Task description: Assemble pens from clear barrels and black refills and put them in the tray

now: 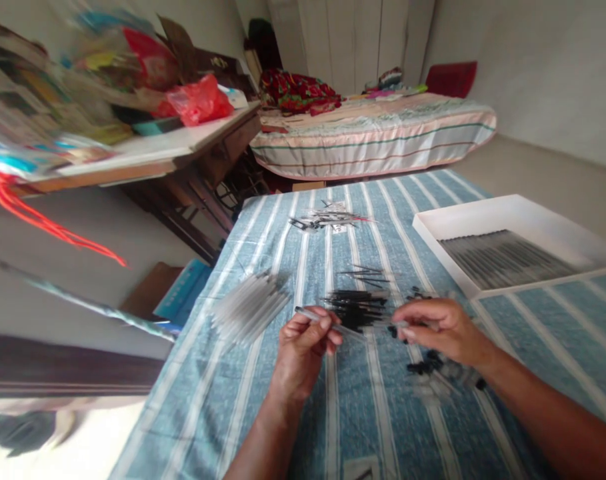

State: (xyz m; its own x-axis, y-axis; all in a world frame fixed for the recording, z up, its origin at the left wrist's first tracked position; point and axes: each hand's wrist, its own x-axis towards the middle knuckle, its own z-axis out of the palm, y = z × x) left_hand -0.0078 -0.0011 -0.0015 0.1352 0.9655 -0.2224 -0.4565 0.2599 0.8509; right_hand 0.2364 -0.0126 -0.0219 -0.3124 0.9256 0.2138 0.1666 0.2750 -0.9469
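Observation:
My left hand pinches a slim translucent pen barrel with a dark end, tilted down to the right. Across from it, my right hand has thumb and fingertips closed on a small translucent pen part; blur hides its exact kind. Between and just beyond the hands lies a stack of black pen refills. To the left is a heap of translucent barrels. Loose clear and black pen caps lie under and beside my right hand.
A white box at the right holds a row of pens. Several thin dark sticks and a scattered pile of pen pieces lie farther back on the striped cloth. A cluttered desk stands left, a bed behind.

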